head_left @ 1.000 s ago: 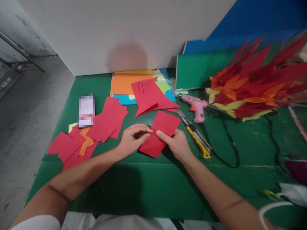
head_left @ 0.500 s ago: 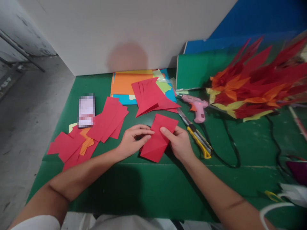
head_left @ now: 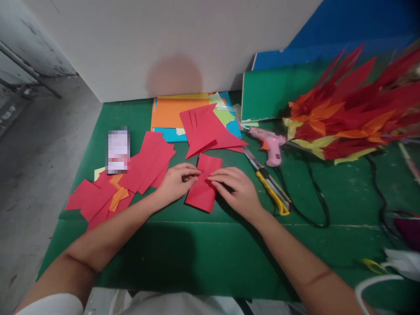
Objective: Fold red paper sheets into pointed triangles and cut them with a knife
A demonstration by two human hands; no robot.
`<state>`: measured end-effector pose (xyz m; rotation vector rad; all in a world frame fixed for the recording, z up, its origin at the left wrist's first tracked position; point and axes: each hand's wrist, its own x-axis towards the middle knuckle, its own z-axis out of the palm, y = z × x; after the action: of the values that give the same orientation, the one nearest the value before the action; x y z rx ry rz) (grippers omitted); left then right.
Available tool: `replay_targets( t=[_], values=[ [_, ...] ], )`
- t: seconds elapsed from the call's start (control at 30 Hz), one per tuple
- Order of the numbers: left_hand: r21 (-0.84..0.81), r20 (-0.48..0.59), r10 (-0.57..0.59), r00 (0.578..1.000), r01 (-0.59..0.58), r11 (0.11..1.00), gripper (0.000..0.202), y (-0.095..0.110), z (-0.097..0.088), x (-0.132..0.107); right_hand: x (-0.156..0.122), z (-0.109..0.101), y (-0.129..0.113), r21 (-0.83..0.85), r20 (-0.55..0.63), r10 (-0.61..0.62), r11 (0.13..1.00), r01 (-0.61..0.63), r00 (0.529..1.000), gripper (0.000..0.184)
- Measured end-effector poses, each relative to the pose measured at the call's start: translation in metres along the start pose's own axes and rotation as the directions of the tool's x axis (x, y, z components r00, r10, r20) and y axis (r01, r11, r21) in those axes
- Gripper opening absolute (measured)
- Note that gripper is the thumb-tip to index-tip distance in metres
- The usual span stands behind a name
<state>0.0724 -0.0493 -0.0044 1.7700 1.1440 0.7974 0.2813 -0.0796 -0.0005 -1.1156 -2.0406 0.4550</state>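
Note:
A rectangular piece of red paper (head_left: 204,192), bent slightly across its middle, is low over the green table between both hands. My left hand (head_left: 177,180) pinches its left edge between thumb and fingertips. From the other side, my right hand (head_left: 238,190) grips the right edge, thumb and fingers close together. Left of my left hand lie overlapping red paper strips (head_left: 147,162). Beyond the held piece, several cut red paper pieces (head_left: 210,131) rest on a stack of coloured sheets (head_left: 179,113).
A yellow utility knife (head_left: 267,181) with its blade out lies right of my right hand. Behind it sits a pink glue gun (head_left: 271,142) with a black cord. A phone (head_left: 118,151) is at left, a red-orange paper flame shape (head_left: 348,113) at right. A white board (head_left: 131,48) stands behind.
The red paper has shifted left and turned more upright. My right hand moved left with it, its fingers now on the paper's right edge rather than the thumb lying across the top.

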Motion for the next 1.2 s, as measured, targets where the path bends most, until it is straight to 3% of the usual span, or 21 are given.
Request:
replay_targets(
  t=[0.1,0.33,0.77,1.0,1.2],
  values=[
    [0.02,0.019,0.002,1.0,-0.002,1.0,0.017,0.001,0.0,0.001,0.001,0.003,0.0,-0.025,0.075,-0.059,0.998,0.061,0.995,0.019],
    [0.038,0.066,-0.026,0.997,0.024,0.999,0.017,0.0,-0.003,0.003,-0.001,0.004,0.004,-0.087,0.13,-0.121,0.987,0.133,0.984,0.022],
    [0.033,0.157,-0.049,0.986,0.044,0.998,0.026,-0.003,-0.009,0.003,-0.003,0.003,0.005,-0.095,0.157,-0.114,0.987,0.13,0.981,0.023],
    [0.015,0.19,-0.083,0.978,0.082,0.997,0.027,-0.001,-0.011,0.005,-0.001,0.002,-0.007,-0.109,0.363,-0.221,0.955,0.277,0.905,0.028],
    [0.033,0.177,-0.092,0.98,0.088,0.996,0.028,-0.001,-0.011,0.005,-0.002,0.004,-0.007,-0.13,0.385,-0.206,0.953,0.274,0.899,0.032]
  ],
)
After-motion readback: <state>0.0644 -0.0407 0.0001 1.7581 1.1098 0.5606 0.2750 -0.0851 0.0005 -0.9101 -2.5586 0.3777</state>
